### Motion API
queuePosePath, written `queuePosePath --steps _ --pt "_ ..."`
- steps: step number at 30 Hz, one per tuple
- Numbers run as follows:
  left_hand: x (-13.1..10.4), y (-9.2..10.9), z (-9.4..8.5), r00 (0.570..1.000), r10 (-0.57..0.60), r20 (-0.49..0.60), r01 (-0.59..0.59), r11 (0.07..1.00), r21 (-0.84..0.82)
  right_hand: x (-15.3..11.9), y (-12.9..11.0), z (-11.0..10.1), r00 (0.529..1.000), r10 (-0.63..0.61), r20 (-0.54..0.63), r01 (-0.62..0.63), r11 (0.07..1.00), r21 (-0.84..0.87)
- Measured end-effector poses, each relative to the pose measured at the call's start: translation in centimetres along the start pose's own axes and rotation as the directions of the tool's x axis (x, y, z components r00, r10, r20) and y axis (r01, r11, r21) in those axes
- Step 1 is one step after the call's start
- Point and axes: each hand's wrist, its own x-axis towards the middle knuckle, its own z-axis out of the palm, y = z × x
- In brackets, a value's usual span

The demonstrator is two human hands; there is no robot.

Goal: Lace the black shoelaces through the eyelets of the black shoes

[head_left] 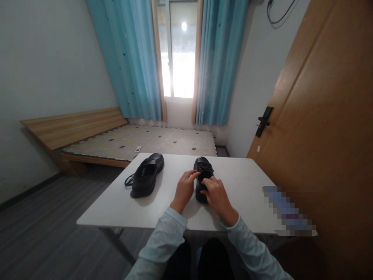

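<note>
A black lace-up shoe [203, 163] stands on the white table [233, 175] in front of me, its toe pointing away. From the left, my left hand [185, 190] closes its thumb and fingers at the shoe's edge beside the laces. My right hand [217, 194] is curled over the shoe's opening from the right, fingertips on its collar area. Whether either pinches a thin lace end is too small to make out. A second black shoe [145, 179] sits apart at the left, with a loose dark lace [129, 180] hanging off its left side.
A blurred bluish flat item [287, 210] lies along the table's right edge. Behind the table is a bed [166, 140] with a small white object [138, 149] on it. A wooden door [317, 116] stands close on the right. Blue curtains [134, 58] flank the window.
</note>
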Motion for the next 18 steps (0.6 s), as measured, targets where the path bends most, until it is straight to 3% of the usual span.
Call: queuePosePath --steps 7,11,14,18 --pt "-0.1 0.0 -0.1 0.992 0.124 0.018 -0.124 0.992 -0.018 0.5 0.6 -1.6 0.989 -0.072 0.132 0.065 0.996 0.058" --pt "-0.1 0.2 -0.2 0.993 0.111 0.046 -0.111 0.994 -0.019 2.4 2.3 -4.0 0.954 -0.212 0.214 0.118 0.917 0.380" --pt "-0.1 0.3 -0.4 0.993 0.091 0.075 -0.089 0.996 -0.030 4.4 3.5 -5.4 0.979 -0.166 0.119 0.083 0.856 0.510" --pt "0.0 0.3 -0.5 0.991 0.069 0.112 -0.065 0.997 -0.044 6.9 4.7 -5.1 0.998 -0.062 -0.013 0.061 0.885 0.461"
